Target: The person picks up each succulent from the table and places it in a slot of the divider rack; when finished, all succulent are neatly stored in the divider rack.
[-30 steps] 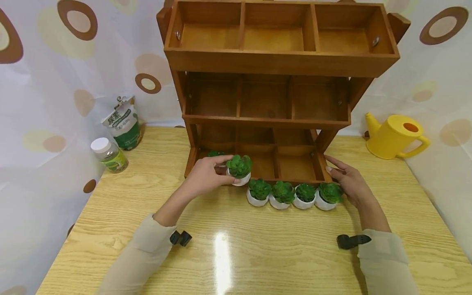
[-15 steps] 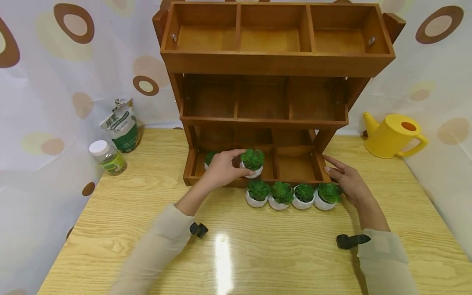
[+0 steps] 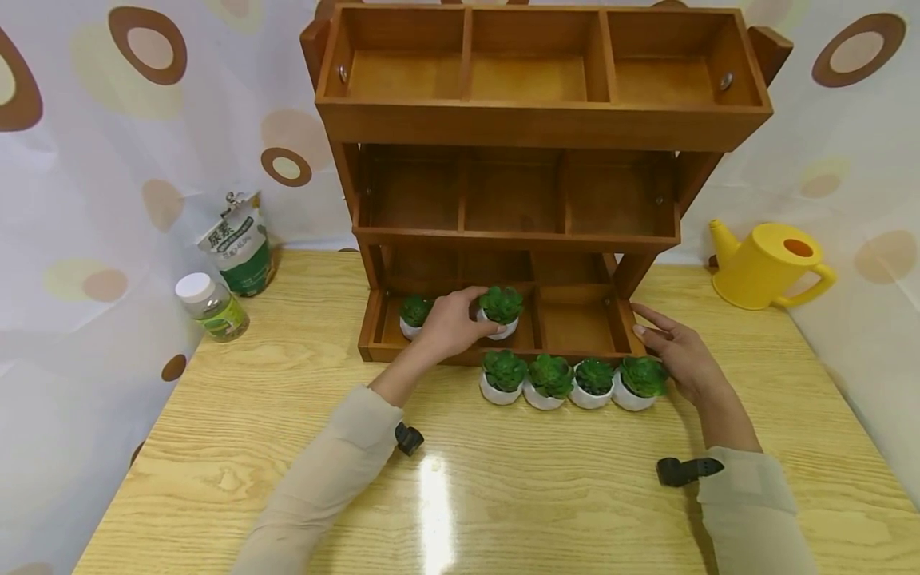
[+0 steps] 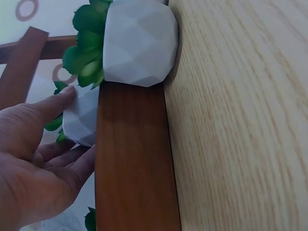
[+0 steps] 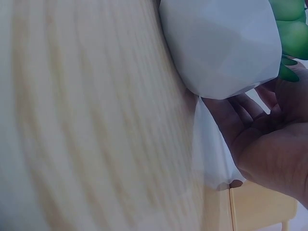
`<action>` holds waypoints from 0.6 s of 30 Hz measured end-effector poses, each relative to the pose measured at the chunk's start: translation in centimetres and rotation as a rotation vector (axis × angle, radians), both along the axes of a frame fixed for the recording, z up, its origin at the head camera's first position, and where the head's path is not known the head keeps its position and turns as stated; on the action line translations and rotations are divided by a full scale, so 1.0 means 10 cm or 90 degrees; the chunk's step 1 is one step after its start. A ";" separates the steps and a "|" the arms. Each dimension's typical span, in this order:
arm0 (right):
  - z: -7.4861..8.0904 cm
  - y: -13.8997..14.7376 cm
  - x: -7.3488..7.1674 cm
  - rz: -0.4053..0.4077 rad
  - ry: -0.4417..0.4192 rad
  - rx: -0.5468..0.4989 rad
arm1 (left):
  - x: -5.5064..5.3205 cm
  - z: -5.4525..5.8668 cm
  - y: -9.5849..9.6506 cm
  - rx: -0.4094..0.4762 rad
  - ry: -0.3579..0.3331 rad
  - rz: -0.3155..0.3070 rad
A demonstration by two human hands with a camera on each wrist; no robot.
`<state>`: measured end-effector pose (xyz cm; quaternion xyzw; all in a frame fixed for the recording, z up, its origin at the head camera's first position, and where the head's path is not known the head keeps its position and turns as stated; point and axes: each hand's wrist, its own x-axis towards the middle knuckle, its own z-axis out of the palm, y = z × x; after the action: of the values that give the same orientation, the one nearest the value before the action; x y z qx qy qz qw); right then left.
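Observation:
My left hand (image 3: 454,323) pinches the white faceted pot of a green succulent (image 3: 501,307) between thumb and fingers, inside the middle compartment of the bottom tier of a wooden shelf (image 3: 535,126). In the left wrist view the shelf's front board partly hides this held pot (image 4: 82,118). Another potted succulent (image 3: 414,314) sits in the left compartment, partly behind my left hand. At the bottom tier's right end, my right hand (image 3: 679,351) touches the side panel with fairly straight fingers. Close beside it stands the rightmost succulent (image 3: 636,383) of a row along the shelf's front.
Three more potted succulents, the nearest to my left hand being one at the row's left end (image 3: 503,377), line the table (image 3: 546,495). A yellow watering can (image 3: 769,267) stands right of the shelf. On the left are a white-capped jar (image 3: 212,307) and a clipped pouch (image 3: 240,249).
My left hand has carried its succulent rightward from in front of the shelf into the middle compartment. The succulent in the left compartment shows more now. My right hand stays in place.

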<state>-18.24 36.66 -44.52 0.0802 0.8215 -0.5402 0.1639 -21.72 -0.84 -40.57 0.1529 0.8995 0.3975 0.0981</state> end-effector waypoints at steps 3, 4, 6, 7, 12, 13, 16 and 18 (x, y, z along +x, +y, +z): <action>0.00 0.00 0.01 0.002 0.001 0.001 | -0.03 -0.02 0.04 -0.016 0.003 -0.002; 0.00 0.00 0.01 0.002 0.002 0.001 | -0.04 -0.02 0.05 -0.023 0.004 -0.004; 0.00 0.00 0.01 0.002 0.003 0.000 | -0.06 -0.03 0.09 -0.036 0.006 -0.009; 0.00 0.00 0.01 0.002 0.003 -0.001 | -0.07 -0.03 0.11 -0.043 0.005 -0.012; 0.01 -0.01 0.01 0.002 0.004 -0.005 | -0.11 -0.03 0.20 -0.068 -0.008 -0.026; 0.01 -0.01 0.01 0.001 0.003 -0.005 | -0.11 -0.03 0.22 -0.071 -0.011 -0.028; 0.01 -0.01 0.01 -0.003 0.002 -0.007 | -0.12 -0.01 0.26 -0.082 -0.010 -0.032; 0.01 -0.01 0.01 -0.004 0.002 -0.006 | -0.13 -0.01 0.28 -0.088 -0.013 -0.033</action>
<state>-18.18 36.60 -44.42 0.0813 0.8190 -0.5445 0.1617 -22.99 1.99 -40.63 0.1648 0.9195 0.3334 0.1275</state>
